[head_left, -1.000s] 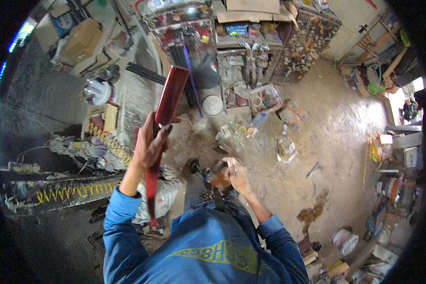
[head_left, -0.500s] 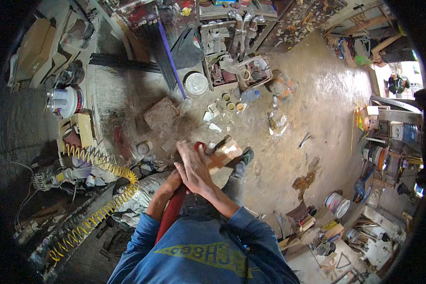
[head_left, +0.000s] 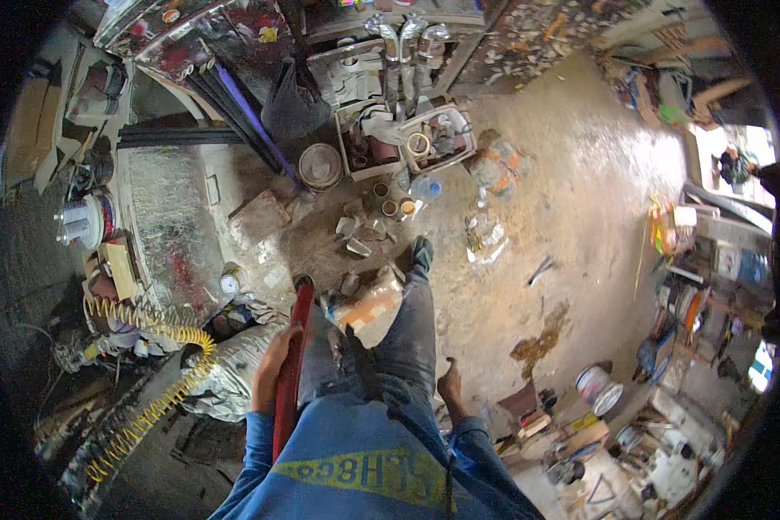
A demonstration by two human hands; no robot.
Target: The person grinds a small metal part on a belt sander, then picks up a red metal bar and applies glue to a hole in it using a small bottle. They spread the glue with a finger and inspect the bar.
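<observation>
My left hand [head_left: 271, 368] is closed around a long red tube [head_left: 293, 373] held upright along my left side. Its far end looks dark and round, and its lower end runs down beside my blue shirt. My right hand [head_left: 450, 384] hangs by my right hip with a finger stretched out and nothing visible in it; its other fingers show poorly. On the floor just in front of my legs lies a taped cardboard box [head_left: 368, 308], partly behind my knees. A grey sheet or bag [head_left: 230, 373] is bunched up left of my left hand.
A coiled yellow hose [head_left: 160, 386] runs along the left. Ahead are small cups [head_left: 389, 208], a round tub [head_left: 321, 166], bins of tools [head_left: 373, 143] and dark bars [head_left: 234, 117]. A brown stain [head_left: 542, 340] marks the floor; a white bucket [head_left: 599, 389] stands at right.
My right hand has left the top of the red tube and dropped to my right side. The left hand still grips the tube, which now stands more upright. My view has shifted right.
</observation>
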